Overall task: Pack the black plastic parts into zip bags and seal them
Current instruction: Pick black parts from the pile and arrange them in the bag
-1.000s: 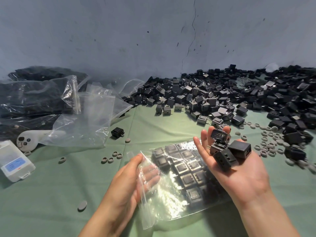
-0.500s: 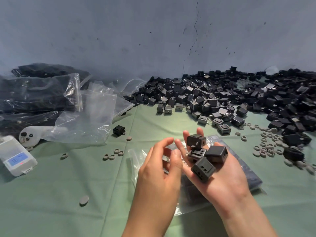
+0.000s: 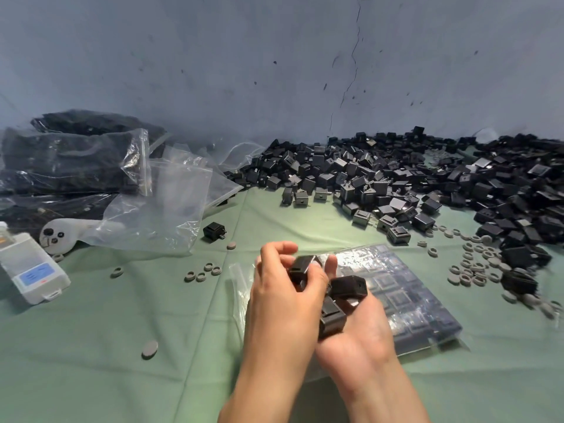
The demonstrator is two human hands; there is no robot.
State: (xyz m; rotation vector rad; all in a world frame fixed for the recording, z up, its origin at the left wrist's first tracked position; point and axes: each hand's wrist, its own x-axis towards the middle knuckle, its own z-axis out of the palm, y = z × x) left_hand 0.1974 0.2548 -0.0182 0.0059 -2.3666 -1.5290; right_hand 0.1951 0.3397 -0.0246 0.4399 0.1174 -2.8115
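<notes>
Judging from the table [image 3: 91, 346], I am far from the end: some filled bags [image 3: 67, 160] lie at the left, one half-filled bag [image 3: 406, 288] lies under my hands, and a big pile [image 3: 396, 178] waits. My left hand [image 3: 280, 300] pinches one black part [image 3: 300, 267]; my right hand [image 3: 363, 334] lies palm up, fingers loose, carrying others.

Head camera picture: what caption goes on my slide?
Left hand pinches one black part; right hand holds more, over a zip bag.

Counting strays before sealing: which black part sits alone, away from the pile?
The lone black part beside the empty zip bags on the left; the others are piled, bagged or held.
</notes>
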